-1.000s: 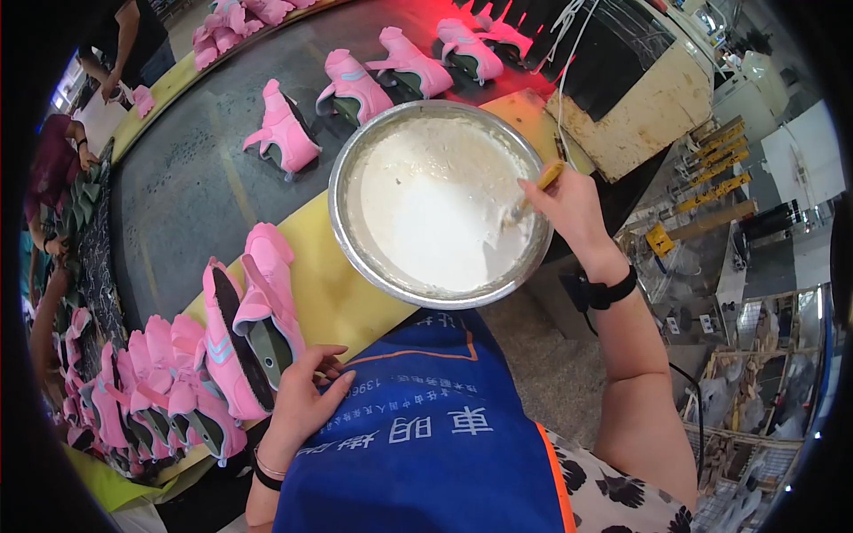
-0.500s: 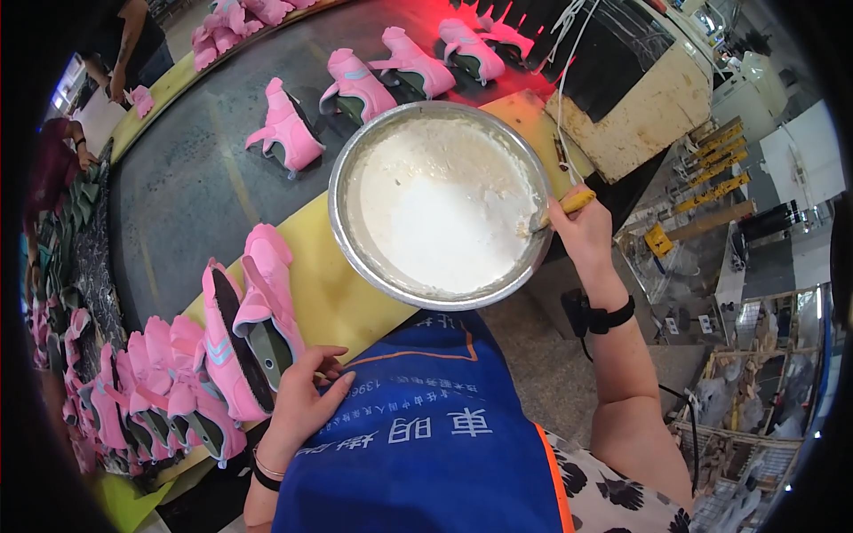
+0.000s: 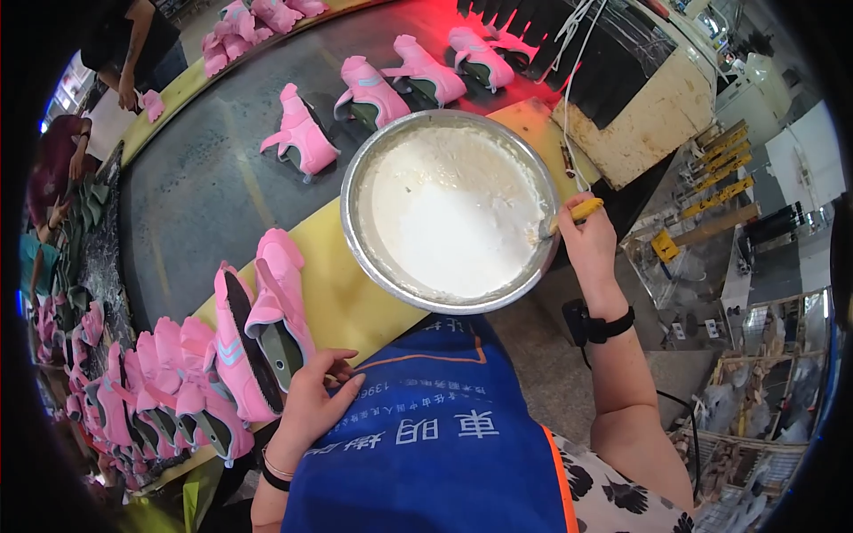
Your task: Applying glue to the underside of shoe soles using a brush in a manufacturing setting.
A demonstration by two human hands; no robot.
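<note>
Head view: a yellow-handled brush (image 3: 569, 216) is gripped in the right hand (image 3: 591, 244), fingers closed around the handle, with the bristle end dipped at the right inner wall of the big metal bowl (image 3: 355, 231). White paste (image 3: 449, 213) fills the bowl, which sits on the yellow bench edge (image 3: 333, 298) right in front of the blue apron (image 3: 435, 426).

Down at the near edge of the bench, the left hand (image 3: 311, 404) is curled around the heel end of a pink shoe (image 3: 280, 320) lying sole-up, its dark sole exposed. Whether the shoe is truly clamped or only steadied cannot be told from this angle. More pink shoes (image 3: 169, 382) are stacked toward the left end of the bench, and single ones (image 3: 302, 133) are spaced out along the grey conveyor belt (image 3: 204, 195) beyond.

For a clean job, the bristles are best loaded lightly and wiped against the bowl rim so no paste drips across the bench on the way over. The shoe should be kept sole-up and held firmly at the heel, so the coat can be laid evenly without smearing the pink upper. Other people's hands are seen at the far left edge, well apart.
</note>
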